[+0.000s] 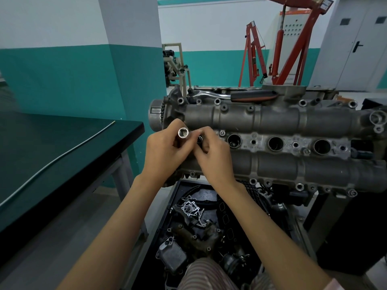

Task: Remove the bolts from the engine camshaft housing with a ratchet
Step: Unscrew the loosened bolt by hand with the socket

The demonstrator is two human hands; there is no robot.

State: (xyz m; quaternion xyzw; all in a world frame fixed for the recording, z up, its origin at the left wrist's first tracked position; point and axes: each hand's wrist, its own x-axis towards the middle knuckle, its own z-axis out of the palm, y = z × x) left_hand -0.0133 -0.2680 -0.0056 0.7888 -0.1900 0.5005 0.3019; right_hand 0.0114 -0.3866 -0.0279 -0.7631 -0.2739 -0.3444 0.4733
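Observation:
The grey camshaft housing (pixel 272 120) lies across the middle of the view, with bolt holes along its edges and round plug wells down its centre. My left hand (pixel 165 149) grips a silver socket (pixel 183 133), its open end facing me. My right hand (pixel 211 151) is pressed against the left one, fingers curled near the socket over the housing's left end; what they pinch is hidden. The ratchet (pixel 236 95), chrome with a black and orange handle, rests on the far edge of the housing, untouched.
A dark green workbench (pixel 62 151) with a thin metal rod (pixel 62 155) stands on the left. Below the engine a black crate (pixel 201 231) holds several loose engine parts and a chain. Red engine hoists (pixel 280 49) stand at the back wall.

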